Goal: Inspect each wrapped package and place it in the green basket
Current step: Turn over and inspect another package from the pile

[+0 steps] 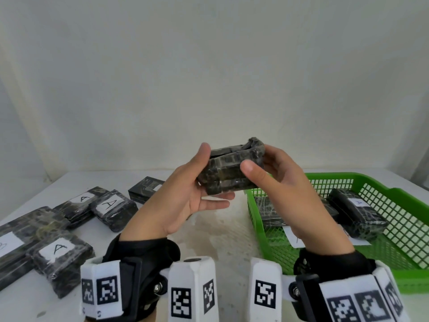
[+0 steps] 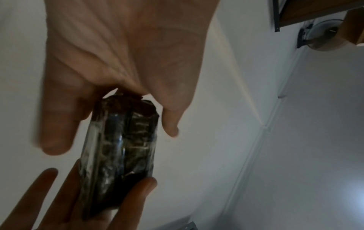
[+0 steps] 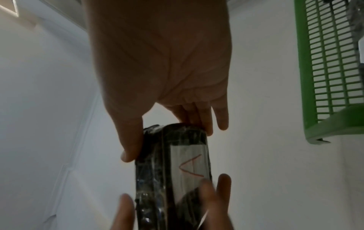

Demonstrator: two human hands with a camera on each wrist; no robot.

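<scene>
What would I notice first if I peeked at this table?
First, the dark wrapped package held up in the air between the left hand and the right hand. Next, the bright green basket on the right, with wrapped packages already inside. On the left of the table lies a bunch of dark packages with white labels marked A.

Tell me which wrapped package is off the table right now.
The package held up between left hand and right hand; the others lie on the table or in the green basket.
</scene>
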